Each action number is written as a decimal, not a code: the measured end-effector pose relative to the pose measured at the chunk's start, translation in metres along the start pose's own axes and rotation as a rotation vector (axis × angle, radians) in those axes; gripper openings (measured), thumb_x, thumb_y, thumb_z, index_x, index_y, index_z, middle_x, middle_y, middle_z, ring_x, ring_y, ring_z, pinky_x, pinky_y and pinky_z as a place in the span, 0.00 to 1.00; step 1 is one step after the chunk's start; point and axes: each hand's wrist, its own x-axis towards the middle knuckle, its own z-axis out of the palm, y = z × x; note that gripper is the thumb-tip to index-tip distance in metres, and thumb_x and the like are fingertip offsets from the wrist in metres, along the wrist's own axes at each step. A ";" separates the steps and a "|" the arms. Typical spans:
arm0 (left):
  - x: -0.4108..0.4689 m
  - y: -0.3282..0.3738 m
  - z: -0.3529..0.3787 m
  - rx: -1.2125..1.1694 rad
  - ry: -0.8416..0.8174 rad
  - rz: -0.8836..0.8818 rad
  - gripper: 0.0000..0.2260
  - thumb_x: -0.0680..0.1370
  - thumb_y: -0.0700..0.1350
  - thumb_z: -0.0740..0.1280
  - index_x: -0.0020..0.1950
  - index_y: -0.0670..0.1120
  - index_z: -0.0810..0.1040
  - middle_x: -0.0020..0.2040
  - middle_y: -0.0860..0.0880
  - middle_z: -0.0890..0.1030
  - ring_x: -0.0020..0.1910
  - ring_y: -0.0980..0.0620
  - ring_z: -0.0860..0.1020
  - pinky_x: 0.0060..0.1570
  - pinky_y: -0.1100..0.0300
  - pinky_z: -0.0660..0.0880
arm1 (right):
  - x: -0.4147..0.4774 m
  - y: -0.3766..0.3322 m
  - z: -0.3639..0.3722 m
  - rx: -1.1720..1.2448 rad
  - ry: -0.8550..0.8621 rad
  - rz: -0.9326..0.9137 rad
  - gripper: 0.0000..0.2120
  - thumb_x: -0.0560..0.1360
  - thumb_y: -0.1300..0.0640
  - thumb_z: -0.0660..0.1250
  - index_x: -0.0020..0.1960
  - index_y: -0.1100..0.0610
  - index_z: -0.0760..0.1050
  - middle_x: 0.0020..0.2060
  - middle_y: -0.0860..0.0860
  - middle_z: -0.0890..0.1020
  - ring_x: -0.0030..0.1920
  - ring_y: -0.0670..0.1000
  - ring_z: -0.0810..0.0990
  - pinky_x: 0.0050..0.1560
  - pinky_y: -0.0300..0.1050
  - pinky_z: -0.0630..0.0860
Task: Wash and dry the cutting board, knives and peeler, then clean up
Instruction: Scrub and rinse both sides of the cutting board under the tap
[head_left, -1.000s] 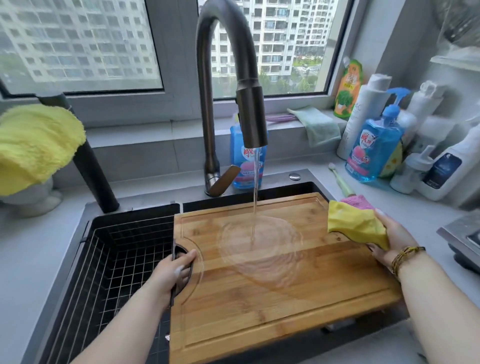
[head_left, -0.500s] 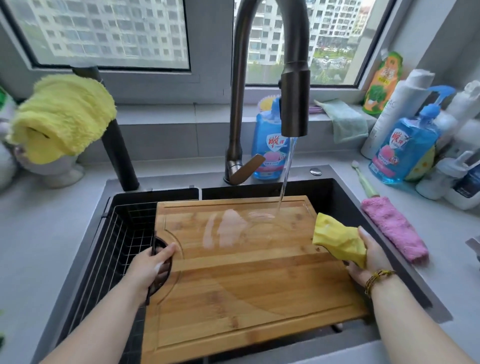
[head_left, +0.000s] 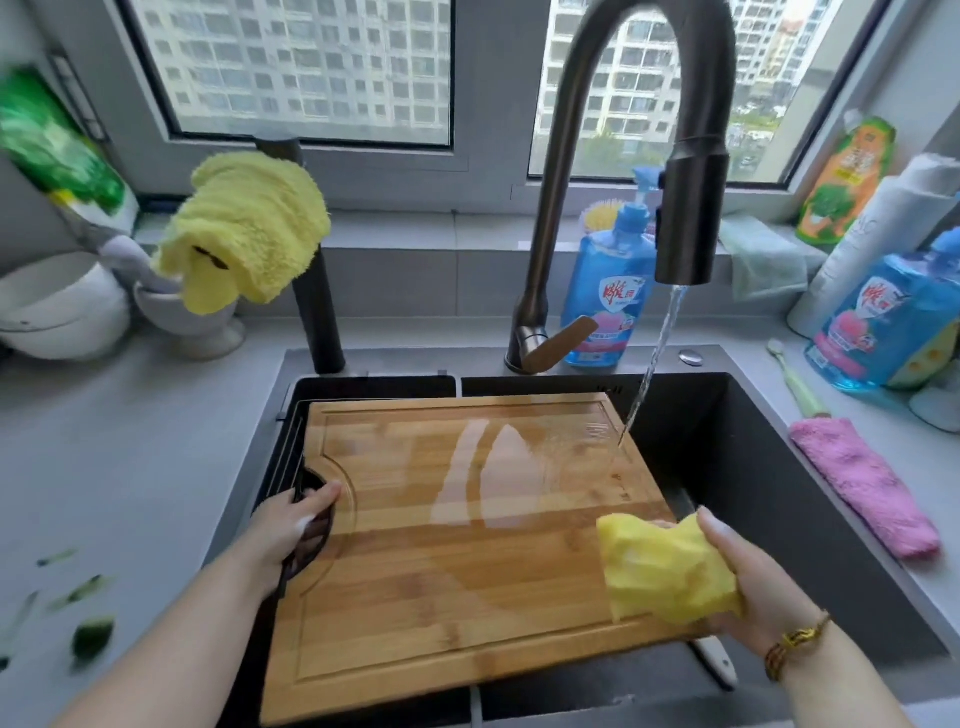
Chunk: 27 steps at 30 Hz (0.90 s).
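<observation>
Hands: the left hand (head_left: 291, 530) reaches in from the lower left, and its fingers curl through the round cut-out at the left edge of the cutting board (head_left: 467, 582), gripping it. The right hand (head_left: 758, 582) has its fingers closed round a crumpled yellow cloth (head_left: 665, 571), which rests on the board near its near right corner. The board lies across the dark sink (head_left: 769, 467); it covers the left part and leaves the right part open down to the basin. Its far right edge meets the water stream (head_left: 655, 364) falling from the tall faucet (head_left: 691, 223), and a wet sheen spreads over the middle. A white handle (head_left: 719, 662) pokes out below the board's near right corner. On the surface (head_left: 130, 457) to the right, a pink cloth (head_left: 862, 483) lies just beside the sink rim, and a blue soap bottle (head_left: 618, 291) stands behind the faucet. To the left lie green scraps (head_left: 91, 634), and a yellow towel (head_left: 244, 228) hangs over a dark post.
</observation>
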 end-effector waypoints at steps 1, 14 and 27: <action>0.000 -0.002 -0.008 -0.009 0.003 -0.011 0.10 0.77 0.45 0.65 0.37 0.44 0.70 0.32 0.47 0.70 0.26 0.51 0.69 0.24 0.66 0.68 | -0.002 0.000 0.016 -0.081 -0.007 -0.018 0.18 0.74 0.46 0.59 0.46 0.59 0.80 0.39 0.57 0.84 0.37 0.53 0.83 0.33 0.42 0.80; -0.007 0.001 -0.032 -0.028 0.026 0.089 0.11 0.75 0.43 0.67 0.38 0.44 0.66 0.33 0.45 0.74 0.31 0.50 0.73 0.23 0.67 0.70 | 0.050 0.020 0.210 -1.123 -0.031 -0.745 0.14 0.73 0.55 0.65 0.57 0.57 0.71 0.57 0.48 0.70 0.57 0.46 0.66 0.62 0.34 0.62; 0.002 0.006 -0.059 -0.006 0.034 0.128 0.16 0.75 0.41 0.68 0.32 0.46 0.63 0.20 0.55 0.67 0.22 0.54 0.64 0.25 0.61 0.61 | 0.067 0.027 0.266 -1.157 -0.034 -0.730 0.06 0.75 0.57 0.63 0.42 0.52 0.67 0.61 0.50 0.66 0.60 0.48 0.62 0.64 0.38 0.62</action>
